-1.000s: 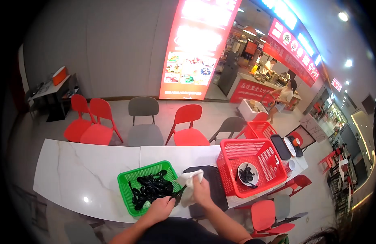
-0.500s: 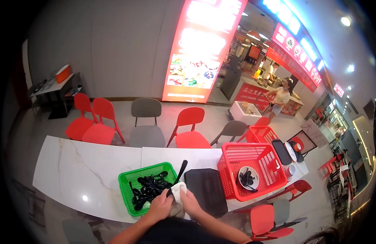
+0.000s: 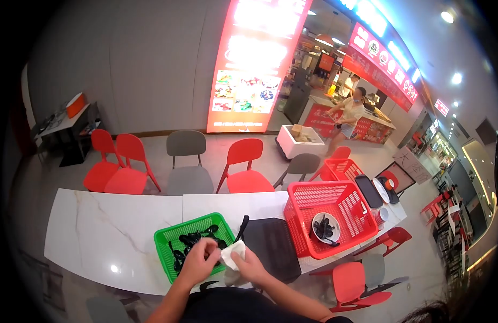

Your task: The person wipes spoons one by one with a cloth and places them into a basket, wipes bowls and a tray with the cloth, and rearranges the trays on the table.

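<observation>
My right hand (image 3: pixel 250 266) is closed around a white cloth (image 3: pixel 234 254). A black spoon handle (image 3: pixel 242 228) sticks up from behind the cloth; its other end is hidden. My left hand (image 3: pixel 200 261) is over the right side of a green basket (image 3: pixel 162 253), its fingers curled together close to the cloth. Whatever they may pinch is hidden. Several black spoons (image 3: pixel 192 238) lie jumbled inside this basket. A small black piece (image 3: pixel 207 285) shows below my left wrist, and I cannot tell what it belongs to.
Right of my hands a dark tray (image 3: pixel 270 247) lies on the marble-patterned table (image 3: pixel 114 226). Beside it stands a red basket (image 3: pixel 294 215) holding a white bowl (image 3: pixel 315 223) of black spoons. Cups (image 3: pixel 382 215) are at the far right. Chairs (image 3: pixel 243 161) line the far side; a person (image 3: pixel 348 116) stands beyond.
My left hand has moved up and left from the cloth, over the green basket's edge. My right hand keeps the cloth. The view has shifted slightly, and the person behind has moved left.
</observation>
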Demonstrator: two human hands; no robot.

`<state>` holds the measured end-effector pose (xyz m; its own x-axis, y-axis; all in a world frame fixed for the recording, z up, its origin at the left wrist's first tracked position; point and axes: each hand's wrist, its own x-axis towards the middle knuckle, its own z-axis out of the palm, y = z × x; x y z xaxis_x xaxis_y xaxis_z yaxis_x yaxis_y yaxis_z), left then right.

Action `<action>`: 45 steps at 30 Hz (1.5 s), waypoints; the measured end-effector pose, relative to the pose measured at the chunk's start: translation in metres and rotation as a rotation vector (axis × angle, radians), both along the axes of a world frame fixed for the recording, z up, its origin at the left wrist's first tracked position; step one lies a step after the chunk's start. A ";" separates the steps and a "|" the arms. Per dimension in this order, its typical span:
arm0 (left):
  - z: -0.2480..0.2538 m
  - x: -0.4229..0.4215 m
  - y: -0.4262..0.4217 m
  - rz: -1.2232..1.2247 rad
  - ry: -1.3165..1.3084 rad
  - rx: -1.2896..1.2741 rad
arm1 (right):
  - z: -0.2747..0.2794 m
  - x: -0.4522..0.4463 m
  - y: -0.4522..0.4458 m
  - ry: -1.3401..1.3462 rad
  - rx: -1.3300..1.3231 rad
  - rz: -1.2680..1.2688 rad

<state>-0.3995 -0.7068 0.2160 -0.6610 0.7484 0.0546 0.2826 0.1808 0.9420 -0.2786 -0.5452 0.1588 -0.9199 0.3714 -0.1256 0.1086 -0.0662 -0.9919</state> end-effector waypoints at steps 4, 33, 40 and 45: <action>-0.010 -0.004 0.026 -0.063 -0.311 0.368 | 0.010 0.001 -0.013 0.034 0.116 0.041; 0.008 -0.014 0.015 -0.021 -0.368 0.621 | 0.028 0.007 -0.016 -0.035 0.256 0.102; 0.065 -0.035 -0.026 -0.038 0.285 0.330 | 0.014 0.016 0.008 -0.134 0.507 0.093; 0.064 -0.029 -0.022 -0.223 0.522 -0.067 | 0.045 0.008 0.009 -0.268 0.592 0.211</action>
